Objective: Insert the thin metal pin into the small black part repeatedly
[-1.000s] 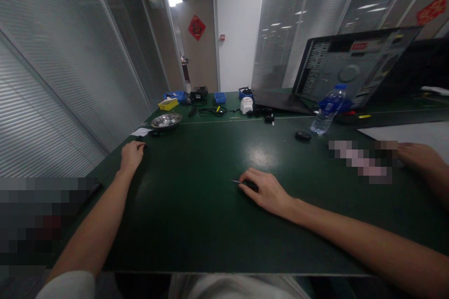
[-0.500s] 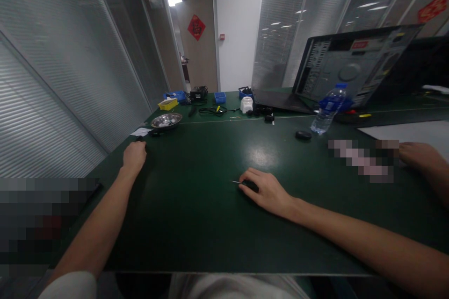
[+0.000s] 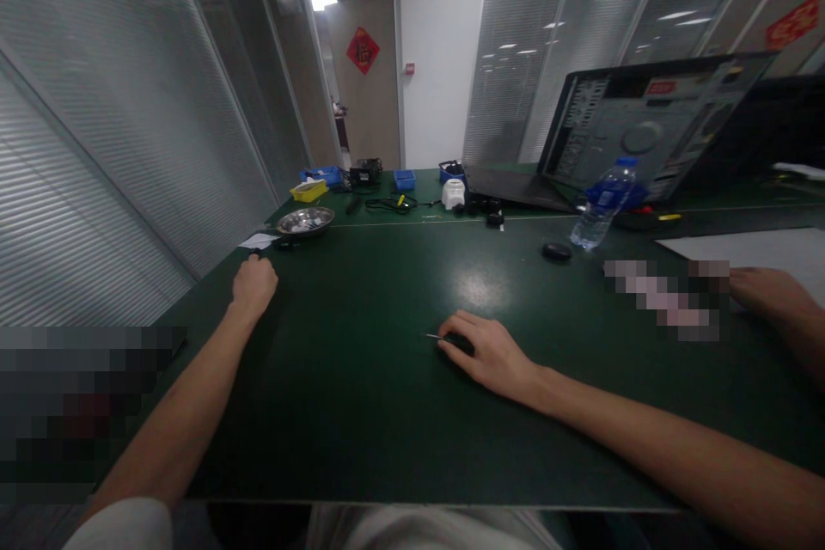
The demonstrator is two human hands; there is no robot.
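Note:
My right hand (image 3: 491, 350) lies on the dark green table (image 3: 361, 395), its fingers closed over a small black-handled screwdriver (image 3: 451, 341) whose thin metal tip pokes out to the left. My left hand (image 3: 254, 285) rests as a loose fist on the table near its left edge, with nothing visible in it. A small dark object (image 3: 258, 254) lies just beyond its knuckles.
A metal bowl (image 3: 305, 222), yellow tray (image 3: 308, 190) and blue trays (image 3: 404, 180) sit at the far left. A water bottle (image 3: 602, 204), a small black puck (image 3: 556, 251) and an open computer case (image 3: 644, 129) stand at right. Another person's hand (image 3: 766, 292) rests at the right edge.
My left hand has slid a little to the right and curled into a fist. My right hand stays on the screwdriver.

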